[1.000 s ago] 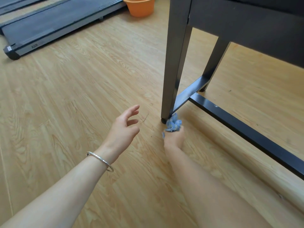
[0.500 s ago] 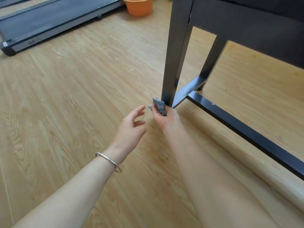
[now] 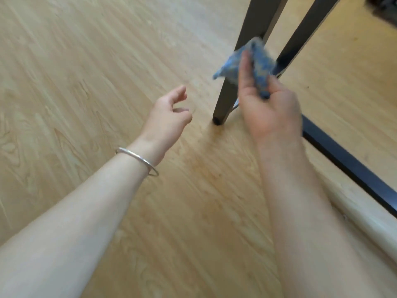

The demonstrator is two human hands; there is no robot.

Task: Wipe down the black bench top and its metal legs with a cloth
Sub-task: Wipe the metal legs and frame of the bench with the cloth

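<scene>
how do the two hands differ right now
The right hand grips the blue cloth at the near bench leg; the left hand holds nothing, fingers loosely curled. The left wrist wears a silver bangle; the right wrist is bare. Both reach forward with bare forearms.

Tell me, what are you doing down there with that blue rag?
A person is cleaning a bench's near metal leg. The right hand grips a blue cloth at it, above its foot. The left hand, a bracelet on its wrist, hovers open over the wooden floor, holding nothing.
</scene>
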